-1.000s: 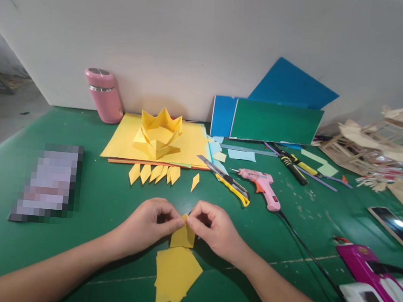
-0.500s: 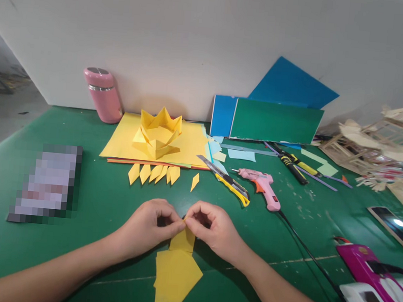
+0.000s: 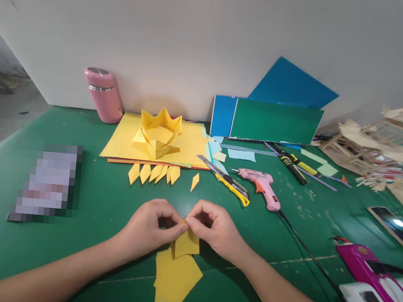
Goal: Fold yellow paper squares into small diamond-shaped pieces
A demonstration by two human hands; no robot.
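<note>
Both of my hands meet at the middle of the table, pinching the top of a small yellow sheet of paper (image 3: 187, 244). My left hand (image 3: 156, 222) is closed on it from the left, thumb against index finger. From the other side my right hand (image 3: 214, 225) holds the same edge, its fingertips touching those of the left. Below lies a pile of yellow paper pieces (image 3: 178, 280), partly overlapped by the held sheet. Several folded yellow diamonds (image 3: 157, 172) lie in a row beyond my hands, with one diamond (image 3: 195, 182) apart from them.
A folded yellow paper crown (image 3: 157, 140) stands on stacked coloured paper (image 3: 196, 146). Right of it lie a utility knife (image 3: 231, 186) and a pink glue gun (image 3: 262, 184) with a trailing cord. A pink flask (image 3: 103, 98) stands back left; a phone (image 3: 394, 229) lies far right.
The held yellow sheet has shifted slightly right and turned a little, its lower edge now tilted over the pile. Both hands keep their pinch, almost in place.
</note>
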